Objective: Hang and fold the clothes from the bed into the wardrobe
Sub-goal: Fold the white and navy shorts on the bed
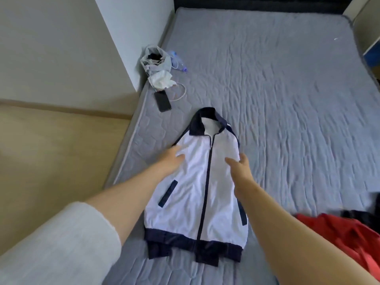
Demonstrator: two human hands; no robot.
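Observation:
A white jacket (pixel 193 194) with navy collar, zip and hem lies flat on the grey bed (pixel 287 99), front side up, its sleeves tucked underneath with navy cuffs showing below the hem. My left hand (pixel 170 159) rests flat on the jacket's left chest with fingers straight. My right hand (pixel 239 167) hovers over or touches the right chest near the jacket's edge, fingers relaxed. A red garment (pixel 337 233) lies crumpled at the bed's right edge, with a dark garment (pixel 362 217) behind it.
A black phone (pixel 162 101) with a white cable lies near the bed's left edge. Behind it sit a grey bag (pixel 156 60), crumpled white tissue (pixel 163 79) and a plastic bottle (pixel 177 61). A white wall corner (pixel 123 38) and wooden floor (pixel 51 151) are to the left.

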